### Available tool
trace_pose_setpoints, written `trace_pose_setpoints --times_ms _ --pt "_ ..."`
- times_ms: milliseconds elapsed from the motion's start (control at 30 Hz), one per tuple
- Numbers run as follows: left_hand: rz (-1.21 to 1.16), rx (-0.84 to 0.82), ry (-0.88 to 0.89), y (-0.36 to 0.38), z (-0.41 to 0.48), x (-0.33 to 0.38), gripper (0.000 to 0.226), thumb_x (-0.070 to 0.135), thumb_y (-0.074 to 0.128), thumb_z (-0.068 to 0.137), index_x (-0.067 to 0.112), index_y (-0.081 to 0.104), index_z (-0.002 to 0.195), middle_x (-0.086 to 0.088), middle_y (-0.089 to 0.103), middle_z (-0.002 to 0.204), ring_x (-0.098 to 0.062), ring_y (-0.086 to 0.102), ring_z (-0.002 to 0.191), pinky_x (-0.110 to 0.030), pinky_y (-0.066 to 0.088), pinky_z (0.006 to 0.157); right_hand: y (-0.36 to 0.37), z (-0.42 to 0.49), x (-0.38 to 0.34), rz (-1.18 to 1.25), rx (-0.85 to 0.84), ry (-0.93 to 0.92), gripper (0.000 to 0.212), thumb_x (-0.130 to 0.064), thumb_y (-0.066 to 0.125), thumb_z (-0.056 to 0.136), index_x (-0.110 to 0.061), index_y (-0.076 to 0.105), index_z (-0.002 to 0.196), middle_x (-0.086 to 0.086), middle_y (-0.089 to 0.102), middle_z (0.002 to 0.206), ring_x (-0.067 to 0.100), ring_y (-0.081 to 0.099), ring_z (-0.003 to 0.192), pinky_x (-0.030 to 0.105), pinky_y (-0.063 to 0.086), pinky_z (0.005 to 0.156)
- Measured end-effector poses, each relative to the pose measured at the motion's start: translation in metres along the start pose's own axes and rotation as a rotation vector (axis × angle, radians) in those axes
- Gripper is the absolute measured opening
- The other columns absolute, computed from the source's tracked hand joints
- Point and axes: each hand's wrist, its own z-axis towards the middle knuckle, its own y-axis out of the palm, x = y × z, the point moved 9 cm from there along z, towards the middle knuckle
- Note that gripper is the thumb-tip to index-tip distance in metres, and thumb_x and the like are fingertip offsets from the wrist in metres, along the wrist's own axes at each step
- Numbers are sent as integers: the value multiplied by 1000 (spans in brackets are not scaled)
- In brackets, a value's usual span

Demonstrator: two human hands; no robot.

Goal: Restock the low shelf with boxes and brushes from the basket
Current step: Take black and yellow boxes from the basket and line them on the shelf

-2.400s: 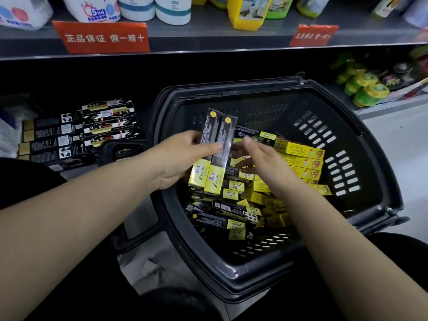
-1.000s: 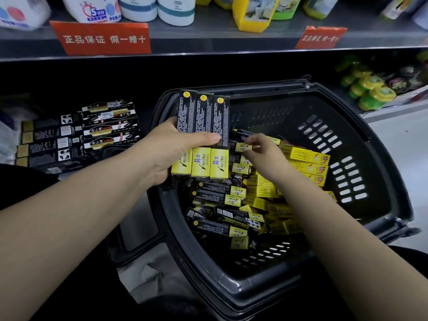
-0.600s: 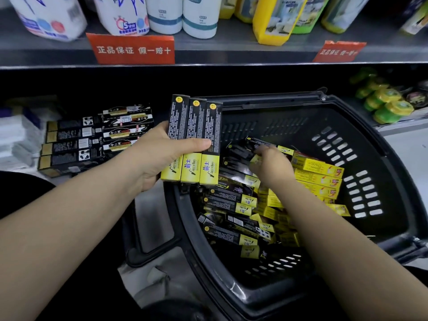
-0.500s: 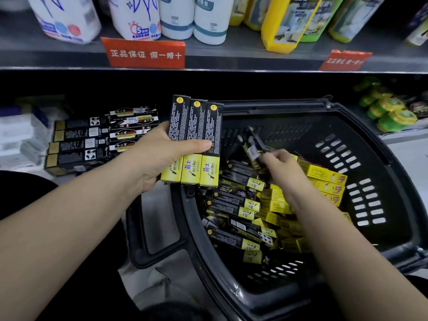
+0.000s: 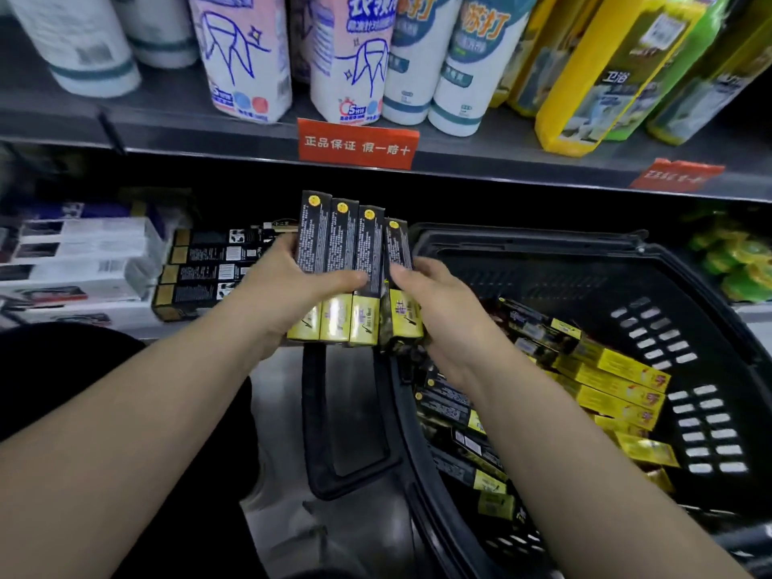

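Gripping three upright boxes point(image 5: 340, 244) in the left hand point(image 5: 284, 298), pinching a fourth box point(image 5: 397, 244) just beside them with the right hand point(image 5: 438, 315).

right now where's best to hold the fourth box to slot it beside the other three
Pinch its middle, front and back, from the right, as the right hand does. The fourth box stands upright, its left edge against the three boxes in the left hand.

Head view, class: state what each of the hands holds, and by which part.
Left hand grips three black-and-yellow boxes, side by side, across their middles. Right hand holds a fourth box at its middle, beside them.
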Motion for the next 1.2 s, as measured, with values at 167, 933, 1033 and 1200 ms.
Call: trace_pose_setpoints --times_ms 167,933,1033,1200 --pt "-180 -12 -106 -2 4 -16 108 37 85 54 20 28 144 0 57 127 -18 52 114 -42 34 107 14 29 -22 -70 -59 -14 72 -34 54 84 -40 17 145 4 47 140 26 54 118 50 46 99" --pt "-504 -253 -299 86 10 -24 56 20 80 69 14 57 120 -9 72 102 -25 70 90 -42 57 78 -63 74 -42 -667 -126 198 22 -23 51 90 -23 49 112 2 61 89 15 62 70 22 52 50" --pt "-449 -89 -270 54 29 -34 51 17 80 69 12 58 115 -8 71 103 -25 67 93 -41 55 84 -56 98 -55 -589 -29 111 7 -22 54 90 -25 51 96 1 57 76 11 57 49 19 46 43" --pt "-297 224 -210 -23 54 -50 59 22 79 73 16 47 122 8 58 91 -14 55 79 -26 46 70 -44 152 -43 -483 112 179 19 -24 69 84 -19 51 77 0 60 73 12 57 65 25 50 62"
